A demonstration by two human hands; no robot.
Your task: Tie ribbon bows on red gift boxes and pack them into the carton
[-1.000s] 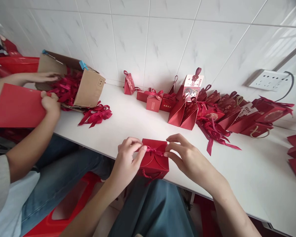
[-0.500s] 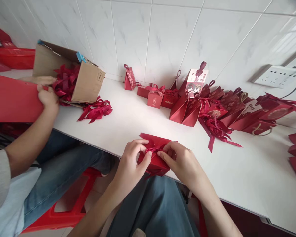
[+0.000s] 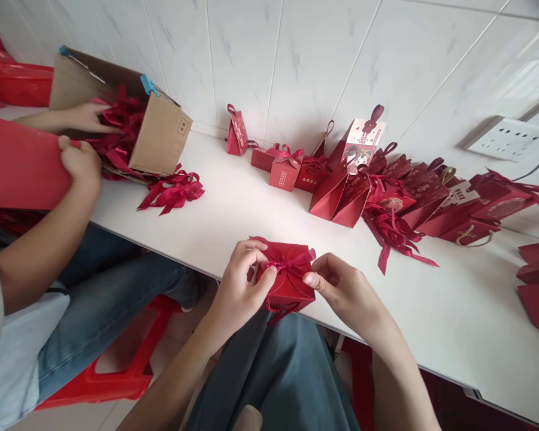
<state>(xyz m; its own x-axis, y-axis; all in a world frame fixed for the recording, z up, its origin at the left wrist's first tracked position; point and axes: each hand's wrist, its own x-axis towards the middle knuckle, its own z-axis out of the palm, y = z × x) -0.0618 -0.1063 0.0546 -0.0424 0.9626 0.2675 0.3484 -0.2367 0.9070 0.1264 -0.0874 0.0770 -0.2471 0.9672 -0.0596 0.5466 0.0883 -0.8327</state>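
A small red gift box [image 3: 291, 288] with curved overlapping top flaps sits at the table's front edge, just above my lap. Across its top lies a shiny dark-red ribbon [image 3: 291, 262] tied in a bow, with a tasselled cord hanging at the front. My left hand [image 3: 245, 284] grips the box's left side, thumb pressed on the bow's left loop. At the right side, my right hand [image 3: 348, 293] has its thumb tip by the box edge and its fingers loosely curled, thumb and forefinger apart.
Several finished red boxes [image 3: 285, 170] line the wall, with loose ribbons [image 3: 393, 233] before them. At left, a co-worker's hand [image 3: 87, 117] reaches into a cardboard box [image 3: 159, 140] of ribbons; their other hand [image 3: 81, 161] holds a red sheet [image 3: 22, 164]. A power strip [image 3: 503, 140] is on the wall.
My right hand has let go of the bow and moved right, uncovering it and the box's flaps. The co-worker's hand has gone deeper among the ribbons.
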